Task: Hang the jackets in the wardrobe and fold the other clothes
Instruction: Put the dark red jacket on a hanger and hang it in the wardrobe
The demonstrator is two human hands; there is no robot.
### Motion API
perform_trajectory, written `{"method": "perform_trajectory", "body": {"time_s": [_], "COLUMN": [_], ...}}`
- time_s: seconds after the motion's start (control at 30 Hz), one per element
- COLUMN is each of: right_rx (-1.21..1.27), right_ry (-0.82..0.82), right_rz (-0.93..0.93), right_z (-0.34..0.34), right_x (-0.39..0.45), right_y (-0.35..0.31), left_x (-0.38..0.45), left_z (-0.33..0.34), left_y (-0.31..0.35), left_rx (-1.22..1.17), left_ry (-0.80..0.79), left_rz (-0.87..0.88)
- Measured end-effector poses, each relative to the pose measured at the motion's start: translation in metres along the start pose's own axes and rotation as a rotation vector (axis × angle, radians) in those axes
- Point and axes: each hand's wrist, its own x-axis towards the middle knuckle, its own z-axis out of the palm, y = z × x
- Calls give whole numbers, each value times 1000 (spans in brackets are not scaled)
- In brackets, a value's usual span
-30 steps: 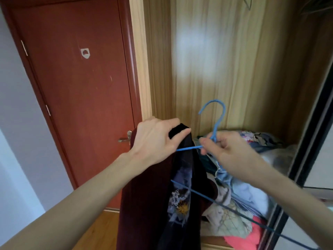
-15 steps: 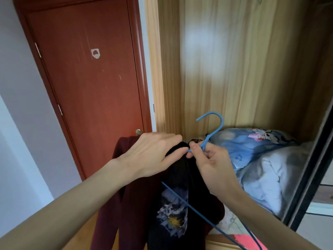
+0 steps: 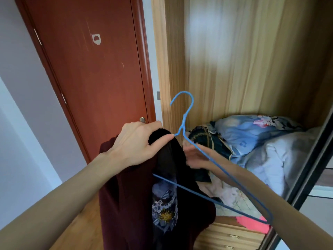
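Observation:
A dark maroon jacket [image 3: 126,204] with a flowered black lining hangs from my left hand [image 3: 137,143], which grips its bunched top together with the left shoulder of a blue wire hanger [image 3: 184,121]. The hanger's hook points up in front of the open wardrobe [image 3: 234,69]; its right shoulder and bottom bar slope down across my right forearm. My right hand [image 3: 194,157] is blurred, just behind the wire, with its fingers stretched toward the jacket's black cloth. It is off the hanger.
A heap of bedding and clothes [image 3: 261,141] fills the wardrobe shelf, with wooden drawers [image 3: 230,235] beneath. A dark sliding-door frame [image 3: 313,156] runs down the right side. A shut red-brown door [image 3: 90,69] stands to the left, above wooden floor.
My right hand has let go of the hanger's neck and dropped behind the wire toward the jacket. My left hand keeps its grip on the jacket and hanger.

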Motion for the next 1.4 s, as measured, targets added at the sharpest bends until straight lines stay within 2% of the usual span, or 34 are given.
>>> {"method": "perform_trajectory", "body": {"time_s": [0.13, 0.23, 0.4, 0.5, 0.57, 0.73, 0.97, 1.07, 1.27, 1.4], "right_rx": [-135, -321, -668, -763, -815, -884, -913, -971, -1305, -1342], "right_ry": [-226, -269, -115, 22, 111, 487, 721, 745, 709, 704], "right_rz": [23, -9, 67, 128, 89, 6, -144, -203, -264, -268], "right_z": [22, 35, 26, 13, 2, -20, -27, -25, -31, -32], "right_x": [3, 14, 16, 13, 8, -6, -19, -28, -42, -39], "right_y": [28, 54, 84, 86, 83, 51, 0, -30, -76, -88], "left_x": [-1, -4, -20, -38, -52, -82, -94, -88, -57, -32], "left_z": [-8, -15, -17, -14, -14, -9, -2, 4, -20, -34], "left_y": [2, 2, -2, -8, -13, -31, -29, -24, -27, -12], "left_rx": [-17, -28, 30, 71, 74, 65, 249, 353, 541, 577], "left_ry": [62, 77, 73, 52, 36, -2, 79, 105, 254, 306], "left_rz": [-64, -74, -134, -175, -209, -274, -247, -219, -130, -154]}}
